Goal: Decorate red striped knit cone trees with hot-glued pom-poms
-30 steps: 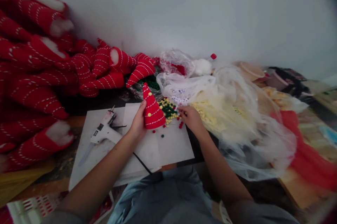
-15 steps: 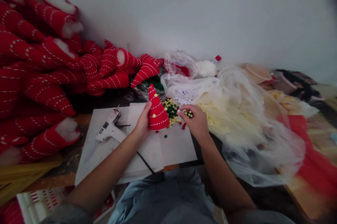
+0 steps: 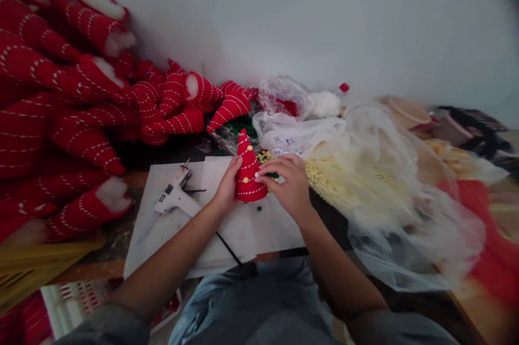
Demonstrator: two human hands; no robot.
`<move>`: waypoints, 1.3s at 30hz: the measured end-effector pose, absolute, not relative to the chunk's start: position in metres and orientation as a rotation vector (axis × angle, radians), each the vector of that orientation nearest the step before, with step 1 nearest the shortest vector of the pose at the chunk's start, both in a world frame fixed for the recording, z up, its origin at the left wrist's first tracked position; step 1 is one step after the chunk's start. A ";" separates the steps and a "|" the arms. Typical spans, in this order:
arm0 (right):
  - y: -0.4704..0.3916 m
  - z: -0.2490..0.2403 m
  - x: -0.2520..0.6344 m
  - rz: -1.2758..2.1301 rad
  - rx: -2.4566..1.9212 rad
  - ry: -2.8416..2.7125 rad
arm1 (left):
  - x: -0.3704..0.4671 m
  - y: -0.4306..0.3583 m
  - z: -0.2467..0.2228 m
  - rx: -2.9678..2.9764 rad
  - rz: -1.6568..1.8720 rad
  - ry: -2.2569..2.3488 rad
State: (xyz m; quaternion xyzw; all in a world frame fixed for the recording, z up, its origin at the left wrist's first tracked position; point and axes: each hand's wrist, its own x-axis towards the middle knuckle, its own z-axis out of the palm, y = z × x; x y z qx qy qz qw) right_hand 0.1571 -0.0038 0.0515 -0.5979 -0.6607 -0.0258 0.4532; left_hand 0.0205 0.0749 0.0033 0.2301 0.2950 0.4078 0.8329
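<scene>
My left hand (image 3: 228, 187) grips a red cone (image 3: 250, 189) by its left side, tip upward. White stitched lines run round the cone, and two yellow balls sit on its front. My right hand (image 3: 288, 181) pinches a small white ball (image 3: 257, 174) at the cone's right side. Behind my right fingers lie small yellow and green balls (image 3: 263, 156), partly hidden. A white glue gun (image 3: 175, 197) rests on white paper (image 3: 152, 245) to the left of my left hand.
Red stuffed cones (image 3: 85, 134) are heaped at the left. Clear plastic bags (image 3: 377, 193), some with pale yellow pieces, spread over the right side. Red cloth (image 3: 482, 226) lies beyond them. A white basket (image 3: 67, 310) stands low at the left.
My right hand has moved left from the pile of small balls to the cone, bringing the white ball with it. The whole view has shifted slightly.
</scene>
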 end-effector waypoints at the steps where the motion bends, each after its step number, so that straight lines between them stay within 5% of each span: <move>1: -0.003 0.051 0.156 -0.085 -1.471 -1.625 | 0.021 0.074 0.004 0.482 0.864 0.612; 13: -0.006 0.046 0.178 -0.035 -1.456 -1.460 | 0.018 0.077 0.019 0.374 0.795 0.759; 23: -0.021 -0.006 0.163 0.403 -1.980 -1.909 | 0.009 0.094 0.025 0.310 0.886 0.794; 31: -0.018 0.013 0.166 0.309 -2.048 -1.883 | 0.014 0.086 0.025 0.322 0.846 0.788; 39: -0.017 0.068 0.169 0.084 -1.575 -1.385 | 0.016 0.079 0.012 0.542 0.891 0.708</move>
